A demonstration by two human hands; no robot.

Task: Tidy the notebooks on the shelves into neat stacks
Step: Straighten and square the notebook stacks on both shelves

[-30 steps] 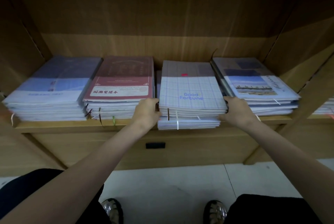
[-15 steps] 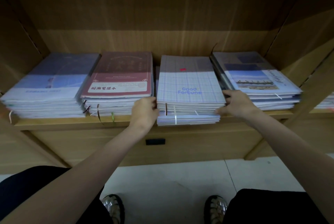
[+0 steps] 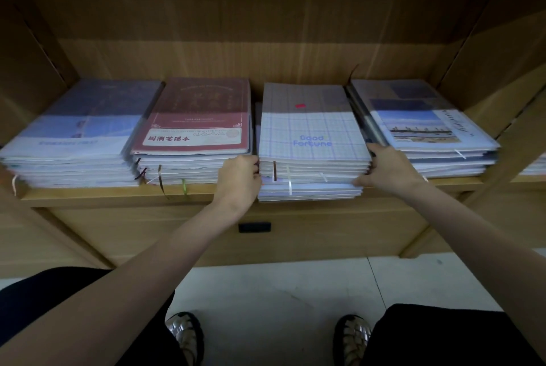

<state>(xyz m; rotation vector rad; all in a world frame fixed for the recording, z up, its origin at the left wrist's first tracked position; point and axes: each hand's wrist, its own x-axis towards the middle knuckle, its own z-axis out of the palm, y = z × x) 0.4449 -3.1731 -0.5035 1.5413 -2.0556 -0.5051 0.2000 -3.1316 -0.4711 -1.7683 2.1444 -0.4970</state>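
A wooden shelf carries four stacks of notebooks side by side: a blue stack at the left, a red stack, a checked stack and a photo stack at the right. The checked stack's lower books jut past the shelf edge. The left hand lies against that stack's left side, its fingers curled at the edges; the right hand holds its right front corner, thumb low on the lower books. Both grips are closed onto the checked stack. Ribbons hang from the red stack.
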